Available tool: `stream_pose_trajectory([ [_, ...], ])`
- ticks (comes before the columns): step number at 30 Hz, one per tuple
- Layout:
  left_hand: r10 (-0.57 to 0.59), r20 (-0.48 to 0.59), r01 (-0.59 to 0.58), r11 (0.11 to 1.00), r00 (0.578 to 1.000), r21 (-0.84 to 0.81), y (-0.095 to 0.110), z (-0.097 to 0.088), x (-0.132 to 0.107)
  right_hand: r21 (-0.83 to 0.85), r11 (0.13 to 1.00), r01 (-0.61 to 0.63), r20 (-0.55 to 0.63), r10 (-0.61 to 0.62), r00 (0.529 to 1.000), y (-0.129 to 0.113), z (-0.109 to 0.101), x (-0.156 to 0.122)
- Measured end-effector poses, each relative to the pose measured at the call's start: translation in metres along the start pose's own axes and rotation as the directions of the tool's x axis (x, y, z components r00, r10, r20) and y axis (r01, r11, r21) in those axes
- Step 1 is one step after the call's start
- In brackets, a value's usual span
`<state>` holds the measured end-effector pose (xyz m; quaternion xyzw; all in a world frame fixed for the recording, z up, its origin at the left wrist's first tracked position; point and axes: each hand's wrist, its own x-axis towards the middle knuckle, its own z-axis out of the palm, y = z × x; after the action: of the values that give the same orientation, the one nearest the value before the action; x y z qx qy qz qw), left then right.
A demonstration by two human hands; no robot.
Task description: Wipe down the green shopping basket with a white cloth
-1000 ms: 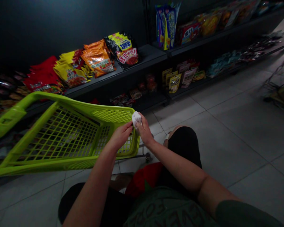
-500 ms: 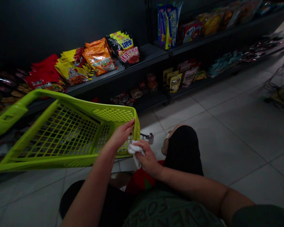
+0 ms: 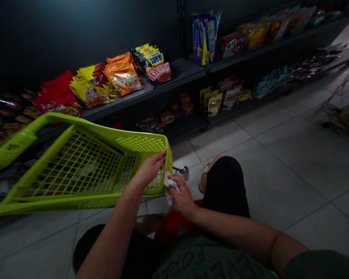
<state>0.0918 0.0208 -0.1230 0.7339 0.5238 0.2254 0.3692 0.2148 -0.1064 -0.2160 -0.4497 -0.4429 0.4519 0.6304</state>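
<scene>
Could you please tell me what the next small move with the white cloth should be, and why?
Probably wipe the white cloth along the green basket's end wall, since the right hand holds it beside that wall while the left hand grips the rim, steadying it.

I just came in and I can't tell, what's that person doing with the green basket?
A person's left hand holds the edge of a lime-green plastic mesh shopping basket. Their right hand grips a crumpled white cloth or tissue beside the basket's corner. Behind them, dark metal shelves hold bright foil snack packets.
</scene>
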Motion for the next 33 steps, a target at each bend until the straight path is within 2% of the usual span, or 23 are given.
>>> stream_pose_trajectory([
  [2, 0.001, -0.005, -0.001, 1.0, 1.0, 0.019, 0.0, 0.0, 0.001, -0.008, 1.0, 0.002, -0.065, -0.002, 0.998, -0.002, 0.0, 0.029],
  [6, 0.001, -0.005, -0.001, 1.0, 1.0, 0.028, 0.004, 0.001, 0.006, -0.01, 0.998, -0.061, -0.226, 0.057, 0.972, -0.008, 0.004, 0.126],
  [8, 0.008, 0.002, -0.008, 0.999, 1.0, 0.034, 0.007, 0.001, 0.008, -0.015, 0.997, -0.071, -0.257, 0.065, 0.964, -0.009, 0.006, 0.145],
  [10, 0.021, 0.001, -0.021, 0.998, 1.0, 0.067, 0.009, 0.001, 0.007, -0.028, 0.998, -0.049, -0.251, 0.041, 0.967, -0.007, 0.007, 0.127],
  [14, 0.021, -0.026, -0.016, 0.986, 0.999, 0.163, 0.012, 0.001, 0.002, -0.019, 1.0, -0.017, -0.12, 0.015, 0.993, 0.006, 0.004, 0.037],
  [16, 0.023, -0.019, -0.019, 0.981, 1.0, 0.191, 0.011, 0.0, 0.0, 0.011, 0.998, -0.061, -0.059, 0.062, 0.996, 0.012, 0.002, 0.015],
  [18, 0.025, 0.006, -0.026, 0.978, 1.0, 0.207, 0.009, 0.0, -0.001, 0.034, 0.993, -0.11, -0.077, 0.113, 0.991, 0.018, 0.001, 0.028],
  [23, 0.02, 0.029, -0.026, 0.977, 0.999, 0.21, 0.004, 0.002, 0.004, 0.034, 0.99, -0.139, -0.282, 0.142, 0.949, 0.03, 0.008, 0.133],
  [25, 0.025, 0.025, -0.029, 0.981, 0.999, 0.191, 0.004, 0.003, 0.006, 0.067, 0.984, -0.166, -0.338, 0.179, 0.924, 0.034, 0.01, 0.147],
  [27, 0.03, 0.025, -0.033, 0.986, 0.999, 0.162, 0.003, 0.003, 0.007, 0.094, 0.978, -0.187, -0.325, 0.208, 0.923, 0.039, 0.011, 0.129],
  [31, 0.03, 0.024, -0.031, 0.996, 0.999, 0.085, -0.002, 0.001, 0.004, 0.1, 0.974, -0.205, -0.211, 0.222, 0.952, 0.042, 0.006, 0.046],
  [33, 0.021, 0.023, -0.023, 0.998, 0.999, 0.057, -0.003, 0.0, 0.002, 0.123, 0.962, -0.244, -0.152, 0.261, 0.953, 0.038, 0.004, 0.025],
])
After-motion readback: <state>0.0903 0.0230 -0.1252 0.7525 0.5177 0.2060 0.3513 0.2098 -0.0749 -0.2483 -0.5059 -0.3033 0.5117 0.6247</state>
